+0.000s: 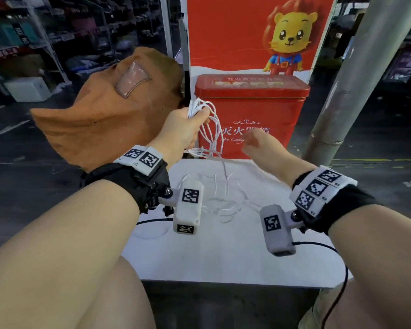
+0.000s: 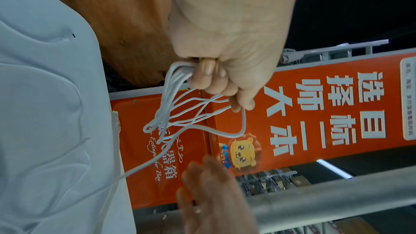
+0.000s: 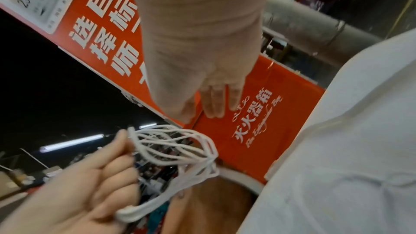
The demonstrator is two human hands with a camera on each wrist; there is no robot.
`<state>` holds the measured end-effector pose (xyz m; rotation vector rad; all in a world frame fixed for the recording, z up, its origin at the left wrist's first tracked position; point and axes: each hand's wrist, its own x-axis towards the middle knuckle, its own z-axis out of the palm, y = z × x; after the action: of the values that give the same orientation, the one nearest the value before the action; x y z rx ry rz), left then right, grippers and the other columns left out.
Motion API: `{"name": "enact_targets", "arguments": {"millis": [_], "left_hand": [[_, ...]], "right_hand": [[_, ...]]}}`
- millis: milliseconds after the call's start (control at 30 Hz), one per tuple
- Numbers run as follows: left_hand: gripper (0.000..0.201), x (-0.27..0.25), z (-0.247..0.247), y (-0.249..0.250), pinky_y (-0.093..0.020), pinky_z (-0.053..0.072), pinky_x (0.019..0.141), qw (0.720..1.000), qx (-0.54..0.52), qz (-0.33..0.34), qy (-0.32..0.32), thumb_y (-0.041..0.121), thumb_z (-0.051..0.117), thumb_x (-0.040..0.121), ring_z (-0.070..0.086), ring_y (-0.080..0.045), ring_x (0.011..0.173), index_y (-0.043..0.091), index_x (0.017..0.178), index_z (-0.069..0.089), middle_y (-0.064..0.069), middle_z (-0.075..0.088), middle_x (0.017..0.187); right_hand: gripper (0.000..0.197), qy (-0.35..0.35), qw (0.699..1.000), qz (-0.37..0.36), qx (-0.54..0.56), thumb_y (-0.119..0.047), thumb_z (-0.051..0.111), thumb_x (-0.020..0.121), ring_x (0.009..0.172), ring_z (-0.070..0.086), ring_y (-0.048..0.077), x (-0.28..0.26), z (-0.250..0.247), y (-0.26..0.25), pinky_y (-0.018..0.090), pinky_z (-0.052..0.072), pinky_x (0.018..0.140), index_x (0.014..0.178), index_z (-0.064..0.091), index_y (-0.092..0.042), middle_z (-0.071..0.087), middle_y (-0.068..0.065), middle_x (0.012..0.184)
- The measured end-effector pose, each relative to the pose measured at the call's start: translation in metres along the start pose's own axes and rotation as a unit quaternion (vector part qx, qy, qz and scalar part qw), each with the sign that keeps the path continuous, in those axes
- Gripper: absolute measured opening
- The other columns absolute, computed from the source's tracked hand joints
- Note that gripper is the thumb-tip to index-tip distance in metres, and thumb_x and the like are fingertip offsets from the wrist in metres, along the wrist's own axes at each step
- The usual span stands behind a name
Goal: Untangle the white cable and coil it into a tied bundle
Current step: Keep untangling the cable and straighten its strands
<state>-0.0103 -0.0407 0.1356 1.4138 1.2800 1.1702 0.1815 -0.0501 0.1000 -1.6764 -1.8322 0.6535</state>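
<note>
A thin white cable (image 1: 210, 129) hangs in several loose loops from my left hand (image 1: 188, 129), which grips the bunch above the white table (image 1: 223, 252). The left wrist view shows the fingers curled round the loops of the cable (image 2: 180, 113), and one strand trails down to the table. More slack cable (image 1: 226, 200) lies tangled on the tabletop. My right hand (image 1: 256, 142) hovers just right of the loops with fingers straight, holding nothing. In the right wrist view the right hand (image 3: 211, 102) is apart from the cable (image 3: 180, 149).
A red metal box (image 1: 252, 115) stands at the table's far edge before a red poster (image 1: 235, 32). A brown cloth bag (image 1: 109, 110) sits to the left. A grey pillar (image 1: 356, 79) rises at the right. My knees are under the table's near edge.
</note>
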Motion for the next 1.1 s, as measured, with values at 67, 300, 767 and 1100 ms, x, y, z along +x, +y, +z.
{"name": "enact_targets", "arguments": {"millis": [67,300,767,1100], "left_hand": [[0.026,-0.002,0.006,0.001,-0.022,0.023,0.042,1.0,0.014,0.0,-0.016,0.033,0.051,0.098,0.024,-0.009,0.04,0.014,0.083,0.06,-0.001,0.032,0.055],[0.03,-0.003,0.013,-0.001,-0.02,0.024,0.041,0.999,0.037,0.007,-0.037,0.035,0.049,0.099,0.025,-0.007,0.039,0.015,0.077,0.052,0.005,0.031,0.048],[0.048,-0.016,0.015,0.007,-0.021,0.015,0.042,0.972,0.137,-0.059,-0.183,0.05,0.054,0.092,0.016,-0.01,0.042,0.021,0.06,0.034,0.005,0.023,0.047],[0.056,-0.015,0.019,0.005,-0.021,0.014,0.039,0.97,0.095,-0.102,-0.201,0.062,0.035,0.094,0.016,-0.009,0.037,0.023,0.055,0.025,0.006,0.021,0.044]], "right_hand": [[0.021,0.011,0.993,-0.049,0.104,-0.026,0.053,0.095,0.096,0.057,0.013,-0.005,0.001,-0.019,0.025,0.044,0.084,0.113,0.057,-0.016,0.062,-0.003,0.108],[0.014,-0.085,0.979,-0.103,0.152,-0.022,0.049,0.098,0.057,0.062,0.018,-0.018,0.011,-0.043,0.027,0.055,0.061,0.086,0.054,-0.016,0.062,0.006,0.062],[0.022,0.142,0.985,-0.095,0.04,-0.016,0.049,0.097,0.082,0.052,0.014,0.003,-0.004,-0.015,0.019,0.035,0.069,0.101,0.069,-0.006,0.066,0.007,0.095],[0.03,-0.015,0.974,-0.213,-0.071,-0.025,0.051,0.097,0.11,0.051,0.022,-0.003,0.005,-0.015,0.033,0.039,0.095,0.125,0.048,-0.016,0.057,0.006,0.119]]}}
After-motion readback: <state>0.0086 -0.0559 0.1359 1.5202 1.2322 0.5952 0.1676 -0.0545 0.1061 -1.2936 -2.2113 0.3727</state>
